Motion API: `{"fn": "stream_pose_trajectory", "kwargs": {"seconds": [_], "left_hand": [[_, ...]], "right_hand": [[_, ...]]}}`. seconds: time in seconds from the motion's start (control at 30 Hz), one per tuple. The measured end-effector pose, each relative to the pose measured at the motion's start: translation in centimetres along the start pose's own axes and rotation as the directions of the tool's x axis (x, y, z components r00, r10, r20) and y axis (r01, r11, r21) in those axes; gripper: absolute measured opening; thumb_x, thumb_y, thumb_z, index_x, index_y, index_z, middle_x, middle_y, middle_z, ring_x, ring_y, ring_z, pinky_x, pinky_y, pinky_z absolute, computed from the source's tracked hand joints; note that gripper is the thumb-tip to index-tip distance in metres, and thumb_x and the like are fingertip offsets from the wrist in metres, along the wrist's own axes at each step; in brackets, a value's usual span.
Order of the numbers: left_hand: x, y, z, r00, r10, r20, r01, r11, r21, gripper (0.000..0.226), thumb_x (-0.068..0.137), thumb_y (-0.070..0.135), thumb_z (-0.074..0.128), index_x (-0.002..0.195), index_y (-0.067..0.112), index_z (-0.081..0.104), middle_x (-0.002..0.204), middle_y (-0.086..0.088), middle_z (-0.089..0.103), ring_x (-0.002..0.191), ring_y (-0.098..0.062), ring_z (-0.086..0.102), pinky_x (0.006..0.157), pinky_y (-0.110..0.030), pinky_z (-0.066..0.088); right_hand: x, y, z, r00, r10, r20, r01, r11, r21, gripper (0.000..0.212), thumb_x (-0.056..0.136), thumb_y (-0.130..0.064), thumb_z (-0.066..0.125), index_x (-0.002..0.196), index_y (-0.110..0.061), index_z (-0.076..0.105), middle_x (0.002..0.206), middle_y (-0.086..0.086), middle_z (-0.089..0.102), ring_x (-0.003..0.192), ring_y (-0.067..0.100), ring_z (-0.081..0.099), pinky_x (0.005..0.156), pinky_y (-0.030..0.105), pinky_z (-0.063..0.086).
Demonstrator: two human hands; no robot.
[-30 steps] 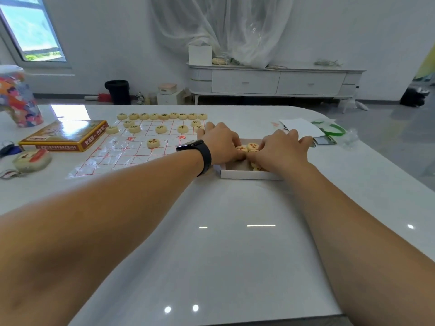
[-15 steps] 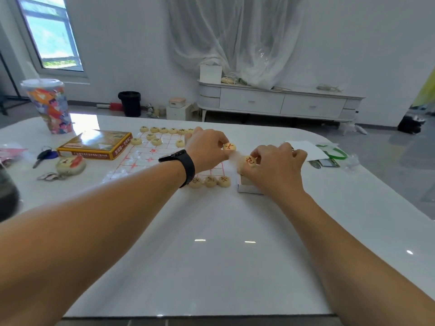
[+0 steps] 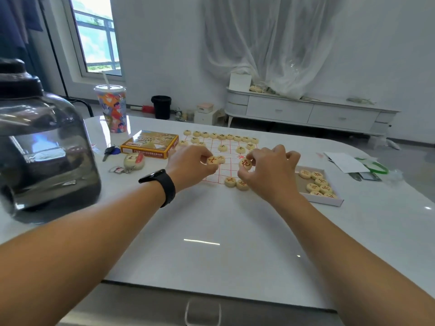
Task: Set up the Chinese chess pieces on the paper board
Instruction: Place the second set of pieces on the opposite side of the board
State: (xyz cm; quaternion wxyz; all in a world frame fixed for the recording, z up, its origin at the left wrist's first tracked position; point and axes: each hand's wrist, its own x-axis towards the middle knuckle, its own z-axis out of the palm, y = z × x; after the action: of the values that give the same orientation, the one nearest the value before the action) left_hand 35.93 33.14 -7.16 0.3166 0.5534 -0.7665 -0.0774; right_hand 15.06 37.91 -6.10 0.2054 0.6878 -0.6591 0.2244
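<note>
Both hands left the tray (image 3: pixel 339 201) at the right since a second back and came over the near half of the board (image 3: pixel 231 158), each grip clamped on a piece: left hand (image 3: pixel 191 164) pinched a red-marked piece (image 3: pixel 212 160), right hand (image 3: pixel 270 170) pinched the red 炮 (image 3: pixel 245 164). So red's side was being filled, I'd say; two pieces (image 3: pixel 236 183) sat on the near row, more waited in the tray, far side looked set. Box (image 3: pixel 149 143) print was too small to read.

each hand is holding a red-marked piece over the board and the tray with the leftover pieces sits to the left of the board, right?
Not quite. The head view shows the tray to the right of the board, not the left. The left hand and right hand do each hold a red-marked piece.
</note>
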Motion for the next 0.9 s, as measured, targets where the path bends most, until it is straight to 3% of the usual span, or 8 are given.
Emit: {"fn": "stream_pose_trajectory", "kwargs": {"seconds": [0.07, 0.2, 0.4, 0.5, 0.57, 0.67, 0.9], "left_hand": [[-0.9, -1.5, 0.0, 0.998, -0.029, -0.051, 0.029, 0.999, -0.015, 0.036, 0.086, 0.055, 0.064, 0.11, 0.031, 0.073, 0.1, 0.016, 0.07, 0.104, -0.015, 0.061, 0.1, -0.047, 0.043], [-2.0, -3.9, 0.4, 0.982, 0.029, -0.189, -0.011, 0.995, 0.097, 0.035, 0.09, 0.048, 0.066, 0.119, 0.029, 0.071, 0.107, 0.01, 0.071, 0.11, -0.019, 0.055, 0.094, -0.041, 0.036], [-2.0, -4.8, 0.1, 0.978, -0.043, -0.202, 0.046, 0.999, 0.012, 0.041, 0.088, 0.046, 0.069, 0.126, 0.031, 0.065, 0.107, 0.013, 0.07, 0.114, -0.018, 0.054, 0.098, -0.039, 0.035], [-1.9, -5.1, 0.2, 0.967, -0.113, -0.228, 0.107, 0.993, -0.041, 0.035, 0.085, 0.048, 0.071, 0.116, 0.034, 0.063, 0.101, 0.016, 0.07, 0.108, -0.016, 0.06, 0.098, -0.04, 0.041], [-1.9, -5.1, 0.4, 0.97, -0.123, -0.208, 0.111, 0.991, -0.068, 0.028, 0.085, 0.05, 0.07, 0.108, 0.035, 0.063, 0.099, 0.018, 0.069, 0.104, -0.014, 0.062, 0.099, -0.041, 0.043], [-2.5, -4.2, 1.3, 0.99, -0.111, -0.092, 0.104, 0.992, -0.076, 0.032, 0.088, 0.054, 0.067, 0.115, 0.035, 0.065, 0.101, 0.02, 0.07, 0.106, -0.012, 0.06, 0.102, -0.044, 0.043], [-2.2, -3.0, 2.5, 0.998, -0.045, -0.04, 0.045, 0.999, 0.018, 0.031, 0.09, 0.056, 0.062, 0.111, 0.035, 0.068, 0.102, 0.018, 0.07, 0.106, -0.013, 0.057, 0.097, -0.039, 0.034]], "right_hand": [[0.7, -1.3, 0.9, 0.999, -0.047, -0.003, 0.047, 0.999, -0.018, 0.036, 0.089, -0.057, 0.051, 0.106, -0.03, 0.068, 0.107, -0.01, 0.068, 0.107, 0.018, 0.044, 0.087, 0.043, 0.021], [2.0, -3.4, 3.1, 0.997, -0.072, -0.015, 0.071, 0.997, -0.041, 0.038, 0.089, -0.055, 0.05, 0.108, -0.029, 0.069, 0.11, -0.009, 0.069, 0.111, 0.019, 0.046, 0.089, 0.043, 0.019], [1.9, -3.8, 4.8, 0.996, -0.025, -0.081, 0.027, 0.999, 0.024, 0.038, 0.089, -0.056, 0.051, 0.112, -0.031, 0.069, 0.111, -0.013, 0.069, 0.111, 0.017, 0.049, 0.091, 0.043, 0.019], [1.4, -3.2, 4.6, 0.996, -0.018, -0.086, 0.025, 0.997, 0.077, 0.035, 0.09, -0.055, 0.053, 0.11, -0.031, 0.068, 0.106, -0.013, 0.069, 0.103, 0.016, 0.049, 0.084, 0.04, 0.02], [1.2, -2.8, 4.5, 0.994, 0.023, -0.106, -0.009, 0.992, 0.125, 0.035, 0.089, -0.054, 0.054, 0.11, -0.031, 0.069, 0.104, -0.013, 0.069, 0.1, 0.015, 0.048, 0.08, 0.038, 0.019], [0.8, -2.1, 4.4, 0.989, 0.117, -0.094, -0.094, 0.971, 0.22, 0.036, 0.088, -0.053, 0.055, 0.113, -0.032, 0.07, 0.103, -0.013, 0.07, 0.101, 0.017, 0.048, 0.08, 0.04, 0.022], [0.9, -1.5, 4.7, 0.978, 0.205, -0.038, -0.185, 0.937, 0.295, 0.036, 0.089, -0.052, 0.056, 0.117, -0.033, 0.07, 0.106, -0.013, 0.071, 0.105, 0.018, 0.048, 0.083, 0.04, 0.023]]}}
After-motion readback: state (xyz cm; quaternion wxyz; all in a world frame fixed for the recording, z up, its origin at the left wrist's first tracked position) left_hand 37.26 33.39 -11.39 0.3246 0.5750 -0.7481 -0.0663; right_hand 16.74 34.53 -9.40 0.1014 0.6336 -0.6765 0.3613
